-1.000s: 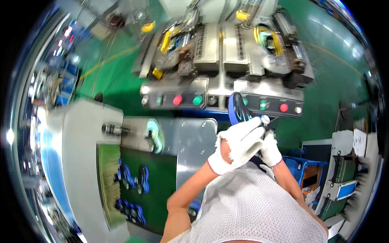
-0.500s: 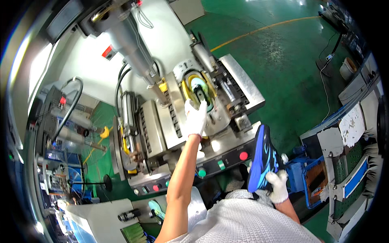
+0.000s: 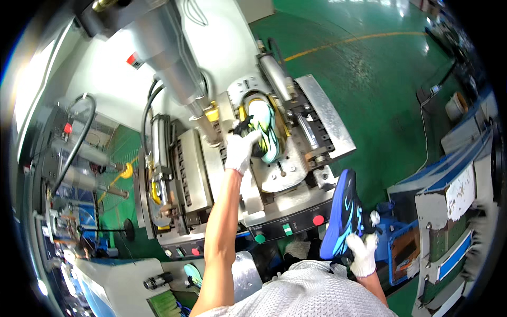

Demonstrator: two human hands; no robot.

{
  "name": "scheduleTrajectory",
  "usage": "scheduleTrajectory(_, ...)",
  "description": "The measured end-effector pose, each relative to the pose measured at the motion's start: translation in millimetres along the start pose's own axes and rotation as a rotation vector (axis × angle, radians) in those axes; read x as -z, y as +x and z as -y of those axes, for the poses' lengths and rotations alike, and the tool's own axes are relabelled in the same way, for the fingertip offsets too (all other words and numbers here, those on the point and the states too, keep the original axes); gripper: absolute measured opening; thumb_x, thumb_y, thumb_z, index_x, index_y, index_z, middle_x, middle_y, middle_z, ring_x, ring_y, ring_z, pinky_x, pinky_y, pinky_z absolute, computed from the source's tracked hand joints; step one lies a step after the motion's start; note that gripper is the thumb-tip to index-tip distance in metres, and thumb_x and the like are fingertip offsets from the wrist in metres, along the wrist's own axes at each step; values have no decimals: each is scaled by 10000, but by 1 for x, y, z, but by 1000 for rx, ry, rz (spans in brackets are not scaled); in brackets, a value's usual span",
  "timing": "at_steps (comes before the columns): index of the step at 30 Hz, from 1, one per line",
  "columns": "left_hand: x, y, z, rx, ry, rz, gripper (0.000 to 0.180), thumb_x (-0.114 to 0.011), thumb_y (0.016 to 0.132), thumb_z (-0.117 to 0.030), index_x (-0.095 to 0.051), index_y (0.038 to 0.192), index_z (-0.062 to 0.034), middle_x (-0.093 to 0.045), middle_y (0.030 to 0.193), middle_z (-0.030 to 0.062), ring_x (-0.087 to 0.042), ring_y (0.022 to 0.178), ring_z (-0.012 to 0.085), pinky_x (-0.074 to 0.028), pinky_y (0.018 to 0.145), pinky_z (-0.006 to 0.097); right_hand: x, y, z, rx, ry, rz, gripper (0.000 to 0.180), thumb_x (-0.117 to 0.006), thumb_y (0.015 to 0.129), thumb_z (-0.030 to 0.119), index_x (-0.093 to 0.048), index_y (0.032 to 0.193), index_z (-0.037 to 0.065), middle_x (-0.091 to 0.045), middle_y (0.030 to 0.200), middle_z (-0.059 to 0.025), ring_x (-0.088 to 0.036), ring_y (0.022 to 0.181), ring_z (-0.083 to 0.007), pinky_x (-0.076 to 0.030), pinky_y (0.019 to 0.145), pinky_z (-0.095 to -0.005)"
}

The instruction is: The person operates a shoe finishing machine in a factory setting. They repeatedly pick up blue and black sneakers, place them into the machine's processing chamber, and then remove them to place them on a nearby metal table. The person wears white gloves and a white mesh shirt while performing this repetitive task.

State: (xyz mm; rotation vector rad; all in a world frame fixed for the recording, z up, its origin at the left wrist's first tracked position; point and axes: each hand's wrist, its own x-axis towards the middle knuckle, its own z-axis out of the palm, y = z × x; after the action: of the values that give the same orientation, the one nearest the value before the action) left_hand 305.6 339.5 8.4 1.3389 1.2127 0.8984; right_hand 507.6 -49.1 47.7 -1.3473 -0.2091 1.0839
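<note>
In a white glove, my left hand (image 3: 241,150) grips a mint-green and black shoe (image 3: 269,132) near its ankle opening. The shoe lies tipped on its side over the oval, yellow-lined mould of a press machine (image 3: 278,174), its pale sole side turned up. My right hand (image 3: 363,254), gloved too, holds a blue and black shoe (image 3: 343,216) in front of the machine at the right. That shoe points away from me, its blue sole facing left. The fingers of my left hand are partly hidden by the shoe.
A thick metal press column (image 3: 174,68) hangs left of the mould. Along the machine's front runs a control panel with a red button (image 3: 318,220) and a green button (image 3: 260,239). Another mint shoe (image 3: 193,274) lies lower left. A blue crate (image 3: 409,248) stands at the right.
The mint-green shoe has come up out of the mould and turned onto its side in my left hand. My right hand still holds the blue shoe. The view has shifted slightly.
</note>
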Motion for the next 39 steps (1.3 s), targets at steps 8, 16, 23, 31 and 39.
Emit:
scheduleTrajectory(8,101,-265,-11,326,175,92,615,-802,816,-131,-592,1387,-36,-692,1203,70,-638,1048,132,-543,915,330,-198,171,54,56,-345,376,484,-834,843,219,-629,1167,-76,-703,1052,-115,-676,895,-156,-580,786,-313)
scheduleTrajectory(16,138,-476,84,975,643,-261,766,-841,751,-505,-647,1261,32,-684,1161,261,-685,1061,379,-530,938,458,-320,364,-84,661,-1560,62,527,-655,860,507,-730,1133,62,-658,1306,-220,-650,1157,-424,-513,978,-475)
scheduleTrajectory(23,135,-528,256,888,471,-758,714,-730,846,-497,-540,1402,-92,-688,1278,207,-666,1174,395,-487,1031,477,-318,376,-56,476,-1437,432,704,-683,835,629,-731,1192,25,-724,1198,-242,-686,1158,-356,-519,974,-461)
scheduleTrajectory(31,101,-536,300,902,255,-880,731,-738,832,-531,-516,1396,-123,-591,1404,179,-563,1319,378,-422,1058,566,-232,101,-98,1145,-887,579,696,-658,1016,292,-374,1541,-65,-434,1581,-234,-470,1413,-356,-354,1191,-440)
scheduleTrajectory(39,146,-556,303,693,127,-510,776,-700,885,-545,-463,1440,-57,-590,1359,231,-588,1279,361,-444,1090,476,-133,44,-268,1339,-1943,612,1030,-786,794,217,-215,1611,-41,-257,1642,-306,-241,1531,-457,-184,1268,-513)
